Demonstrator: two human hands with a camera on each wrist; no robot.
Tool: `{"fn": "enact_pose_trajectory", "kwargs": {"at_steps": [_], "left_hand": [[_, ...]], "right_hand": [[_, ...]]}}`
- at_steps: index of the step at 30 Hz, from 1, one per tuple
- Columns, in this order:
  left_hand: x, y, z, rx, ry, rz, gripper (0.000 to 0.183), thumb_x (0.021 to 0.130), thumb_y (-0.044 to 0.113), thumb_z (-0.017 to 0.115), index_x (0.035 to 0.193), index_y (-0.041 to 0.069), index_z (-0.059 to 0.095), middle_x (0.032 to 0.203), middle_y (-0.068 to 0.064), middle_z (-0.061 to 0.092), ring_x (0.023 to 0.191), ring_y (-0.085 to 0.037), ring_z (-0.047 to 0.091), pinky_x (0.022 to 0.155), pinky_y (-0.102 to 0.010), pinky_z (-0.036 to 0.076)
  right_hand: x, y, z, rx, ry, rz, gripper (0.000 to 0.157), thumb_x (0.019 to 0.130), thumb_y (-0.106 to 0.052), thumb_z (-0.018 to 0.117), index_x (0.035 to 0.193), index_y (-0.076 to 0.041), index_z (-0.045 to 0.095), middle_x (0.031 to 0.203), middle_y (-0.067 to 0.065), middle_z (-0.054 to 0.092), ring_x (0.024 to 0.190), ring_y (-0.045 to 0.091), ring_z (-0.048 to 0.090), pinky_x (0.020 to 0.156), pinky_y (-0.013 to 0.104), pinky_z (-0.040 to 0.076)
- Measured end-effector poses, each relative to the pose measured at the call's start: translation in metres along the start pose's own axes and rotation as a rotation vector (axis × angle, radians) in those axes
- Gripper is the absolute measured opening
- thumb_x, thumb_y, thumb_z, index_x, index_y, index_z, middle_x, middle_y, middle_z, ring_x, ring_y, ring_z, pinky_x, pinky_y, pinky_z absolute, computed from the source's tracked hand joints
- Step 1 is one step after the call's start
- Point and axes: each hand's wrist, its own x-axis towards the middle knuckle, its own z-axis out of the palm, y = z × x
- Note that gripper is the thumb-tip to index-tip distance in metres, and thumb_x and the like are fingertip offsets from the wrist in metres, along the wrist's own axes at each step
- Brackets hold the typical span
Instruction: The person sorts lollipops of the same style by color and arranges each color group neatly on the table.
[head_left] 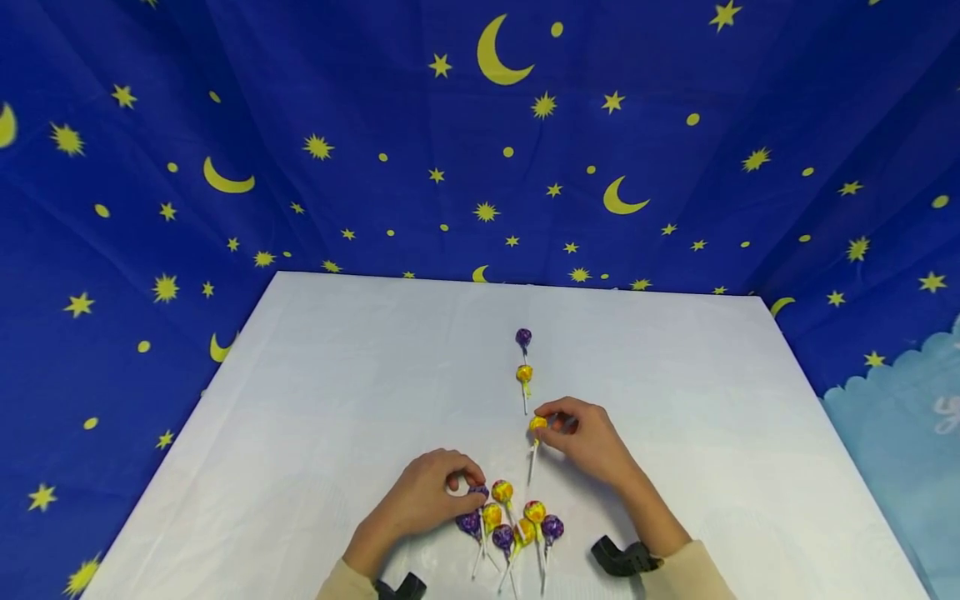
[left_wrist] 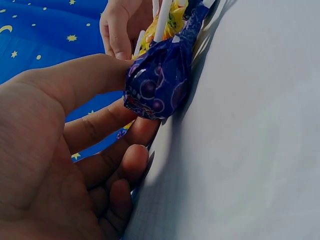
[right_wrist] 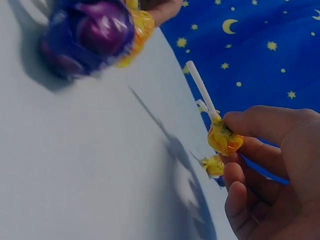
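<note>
My right hand (head_left: 588, 437) pinches a yellow lollipop (right_wrist: 225, 137) by its wrapped head, between thumb and fingertips. In the head view its white stick points toward the near side of the table. Lower left, my left hand (head_left: 435, 492) has thumb and fingertips around a purple lollipop (head_left: 479, 491) at the edge of a loose cluster. The left wrist view shows a dark purple wrapper (left_wrist: 157, 80) right at the thumb tip. Beyond the right hand, a purple lollipop (head_left: 523, 337) and a yellow lollipop (head_left: 524, 374) lie in a line, one behind the other.
Several yellow and purple lollipops, among them a purple one (head_left: 552, 527) and a red-and-yellow one (head_left: 535, 511), lie in front of me with sticks crossing. They rest on a white table (head_left: 360, 358). A blue star-and-moon cloth (head_left: 420, 108) hangs behind it.
</note>
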Motion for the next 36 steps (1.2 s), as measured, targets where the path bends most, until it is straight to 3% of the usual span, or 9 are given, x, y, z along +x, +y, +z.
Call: {"fn": "enact_pose_trajectory", "kwargs": {"at_steps": [36], "left_hand": [[-0.002, -0.005, 0.001, -0.016, 0.017, 0.000, 0.016, 0.086, 0.041, 0.070, 0.098, 0.031, 0.069, 0.083, 0.018, 0.058, 0.069, -0.004, 0.048, 0.064, -0.026, 0.040]], "right_hand": [[0.063, 0.022, -0.007, -0.059, 0.064, 0.057, 0.025, 0.083, -0.021, 0.076, 0.106, -0.011, 0.072, 0.085, 0.002, 0.063, 0.076, 0.018, 0.054, 0.068, 0.036, 0.042]]}}
